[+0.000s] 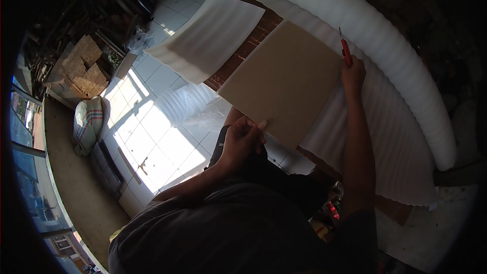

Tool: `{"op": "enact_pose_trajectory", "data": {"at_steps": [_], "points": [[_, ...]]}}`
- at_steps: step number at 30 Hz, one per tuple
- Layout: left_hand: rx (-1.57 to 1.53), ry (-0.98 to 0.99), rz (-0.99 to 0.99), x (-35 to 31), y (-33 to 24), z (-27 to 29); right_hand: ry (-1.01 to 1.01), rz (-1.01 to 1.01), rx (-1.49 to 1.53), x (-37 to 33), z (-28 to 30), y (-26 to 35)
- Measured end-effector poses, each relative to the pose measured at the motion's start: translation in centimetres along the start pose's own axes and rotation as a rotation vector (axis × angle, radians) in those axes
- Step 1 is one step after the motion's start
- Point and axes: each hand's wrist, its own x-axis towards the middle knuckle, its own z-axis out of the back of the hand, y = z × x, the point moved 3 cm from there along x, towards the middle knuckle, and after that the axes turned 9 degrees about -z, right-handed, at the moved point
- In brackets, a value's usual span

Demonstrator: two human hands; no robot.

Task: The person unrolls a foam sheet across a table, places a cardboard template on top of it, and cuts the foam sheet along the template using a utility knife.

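A flat brown cardboard sheet (284, 78) lies at an angle over white foam sheeting on a reddish-brown board (228, 68). At its near edge, my left hand (242, 139) is closed, with the thumb over the rim and the fingers curled. In my right hand (353, 77) is a red cutter knife (346, 50), its blade pointing up and away, beside the cardboard's right corner. Under and right of the cardboard spreads the foam sheet (388, 142), which runs along a thick white foam roll (375, 30). A separate piece of foam (213, 33) lies to the left.
Clear crumpled plastic (203, 111) rests on the sunlit tiled floor (147, 137). Farther left stand a striped sack (89, 122), a broken wooden panel (83, 66) and a dark heap of scrap. A long ledge (71, 162) runs beneath windows at the left.
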Motion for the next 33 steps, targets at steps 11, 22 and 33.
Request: {"op": "enact_pose_trajectory", "data": {"at_steps": [11, 22, 33], "points": [[0.053, -0.025, 0.001, 0.0, -0.3, -0.3, 0.102, -0.110, 0.205, 0.1, 0.5, 0.0], [0.014, -0.063, 0.027, -0.1, -0.6, -0.5, 0.068, -0.092, 0.201, -0.2, 0.4, -0.6], [0.070, -0.369, -0.307, 1.5, -1.1, 3.0, 0.031, -0.075, 0.166, -0.4, 0.4, -0.4]]}}
